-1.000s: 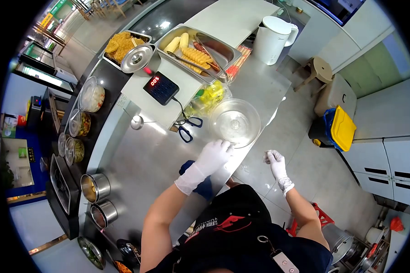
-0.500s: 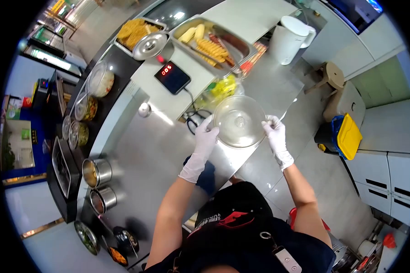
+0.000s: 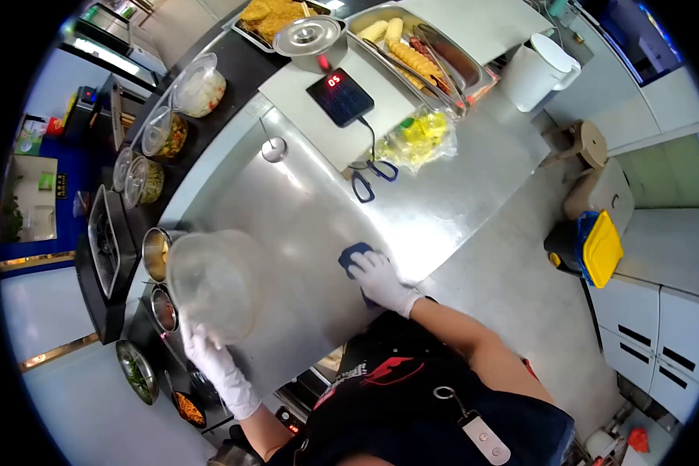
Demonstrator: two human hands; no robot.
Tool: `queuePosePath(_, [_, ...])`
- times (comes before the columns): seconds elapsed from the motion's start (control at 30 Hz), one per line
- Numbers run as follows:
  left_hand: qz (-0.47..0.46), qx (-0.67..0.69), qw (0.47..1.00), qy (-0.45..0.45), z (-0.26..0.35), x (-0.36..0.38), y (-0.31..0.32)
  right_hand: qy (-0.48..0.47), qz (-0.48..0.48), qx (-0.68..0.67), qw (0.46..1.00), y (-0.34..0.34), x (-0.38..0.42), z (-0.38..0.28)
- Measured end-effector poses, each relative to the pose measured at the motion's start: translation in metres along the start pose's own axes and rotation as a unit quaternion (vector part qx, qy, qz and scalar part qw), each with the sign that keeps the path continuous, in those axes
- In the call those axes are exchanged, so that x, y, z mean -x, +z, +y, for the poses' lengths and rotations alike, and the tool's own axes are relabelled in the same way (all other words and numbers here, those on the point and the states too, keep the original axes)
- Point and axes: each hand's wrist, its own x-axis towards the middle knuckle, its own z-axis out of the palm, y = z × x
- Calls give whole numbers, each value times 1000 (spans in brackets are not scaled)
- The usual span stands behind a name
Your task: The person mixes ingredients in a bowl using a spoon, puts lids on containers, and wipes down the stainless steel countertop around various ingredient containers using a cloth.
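My left hand (image 3: 213,361), in a white glove, grips the near rim of a round clear plastic bowl (image 3: 217,287). The bowl is a little blurred and is held over the left part of the steel worktop (image 3: 303,233). In a matching glove, my right hand (image 3: 382,283) rests on a dark blue cloth (image 3: 355,256) near the worktop's front edge, its fingers curled over the bunched fabric. Beyond the cloth lie blue-handled scissors (image 3: 373,179), partly beside a plastic bag with yellow contents (image 3: 421,140).
A digital scale display (image 3: 340,97), a steel tray of food (image 3: 474,66) and a white jug (image 3: 532,74) stand at the back. Lidded clear bowls (image 3: 198,89) line the left ledge, with steel pots (image 3: 155,256) nearer. A small round-ended utensil (image 3: 273,149) lies on the worktop.
The bowl, held in both hands over the right side before, has swung left in my left hand. My right hand has let go of it and moved onto the blue cloth.
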Motion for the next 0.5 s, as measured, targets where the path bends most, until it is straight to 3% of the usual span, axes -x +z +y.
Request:
queuePosePath(0.07, [11,7,1000,-4,4,4,-25,34,8,-49,998,-10,-3,20])
queuePosePath(0.13, [34,23,999,-3,-7,3,-54,62,104,21,992,-59,-7,42])
queuePosePath(0.23, [27,12,999,-15,-14,9,-91,123,285,122,943,-146,-16,106])
queuePosePath(0.33, [60,20,997,-42,-4,12,-90,300,172,247,906,-159,1,226])
queuePosePath(0.4, [92,31,993,-63,1,14,-84,328,84,324,884,-152,-6,233])
queuePosePath(0.43, [50,32,995,-78,1,10,-91,272,99,311,905,-148,-1,228])
queuePosePath(0.5, [56,30,995,-72,-2,11,-99,230,78,322,915,-139,15,209])
